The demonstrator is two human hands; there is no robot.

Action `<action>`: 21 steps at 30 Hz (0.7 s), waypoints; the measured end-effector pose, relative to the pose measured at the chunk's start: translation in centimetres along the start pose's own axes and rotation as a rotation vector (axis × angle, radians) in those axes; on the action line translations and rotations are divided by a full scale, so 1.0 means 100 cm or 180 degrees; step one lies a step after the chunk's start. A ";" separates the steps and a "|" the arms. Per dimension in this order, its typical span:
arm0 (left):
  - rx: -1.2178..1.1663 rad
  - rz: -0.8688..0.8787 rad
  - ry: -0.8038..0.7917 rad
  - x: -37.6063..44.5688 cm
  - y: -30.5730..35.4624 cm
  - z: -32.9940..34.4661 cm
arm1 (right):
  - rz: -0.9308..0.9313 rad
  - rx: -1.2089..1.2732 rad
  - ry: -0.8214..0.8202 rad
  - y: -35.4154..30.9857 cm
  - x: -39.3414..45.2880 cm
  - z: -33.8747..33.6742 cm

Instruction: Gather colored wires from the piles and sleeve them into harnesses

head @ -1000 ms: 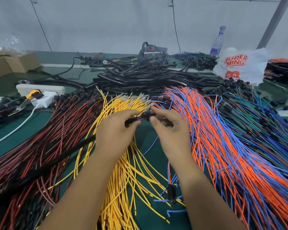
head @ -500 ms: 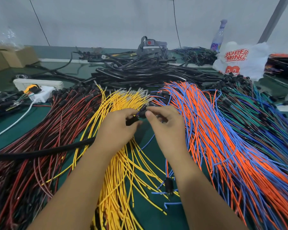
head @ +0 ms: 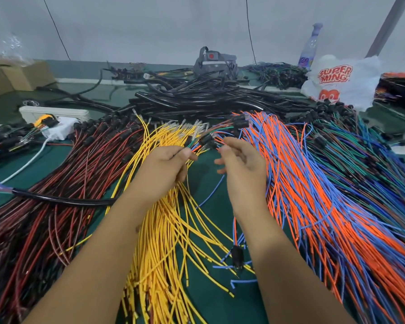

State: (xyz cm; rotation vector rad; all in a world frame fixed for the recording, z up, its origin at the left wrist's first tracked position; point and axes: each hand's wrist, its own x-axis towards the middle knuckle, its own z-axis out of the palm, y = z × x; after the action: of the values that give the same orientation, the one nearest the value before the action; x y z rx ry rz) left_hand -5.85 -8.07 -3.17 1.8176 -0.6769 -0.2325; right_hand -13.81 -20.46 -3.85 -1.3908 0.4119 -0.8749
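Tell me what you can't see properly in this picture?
- Head view: the left hand covers where its mixed-colour wire bundle enters the black sleeve tube.
- The tube's far end is blurred at the left edge.
- The right hand is motion-blurred; its grip is unclear.
- The purple plastic bottle label is too small to read.

Four piles of colored wires cover the green table (head: 211, 298): one of red and black wires (head: 63, 197), one of yellow wires (head: 164, 232), one of orange and blue wires (head: 313, 202) and one of green and blue wires (head: 360, 160). Two hands work above them, the left hand (head: 164, 169) and the right hand (head: 241, 167), while one heap of black sleeves (head: 204, 99) lies behind. Also counted: one bag (head: 341, 81), one bottle (head: 310, 46), one box (head: 12, 77) and one power strip (head: 54, 112)
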 end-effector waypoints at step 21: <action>0.0128 0.0437 0.0017 -0.006 0.000 0.006 | -0.0103 -0.0102 -0.0672 0.000 -0.005 0.000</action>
State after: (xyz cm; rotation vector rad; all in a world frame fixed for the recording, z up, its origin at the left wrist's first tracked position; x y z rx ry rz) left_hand -6.65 -8.20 -3.52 1.8009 -0.8041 -0.1235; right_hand -14.11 -20.03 -3.97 -1.5059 0.2434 -0.7413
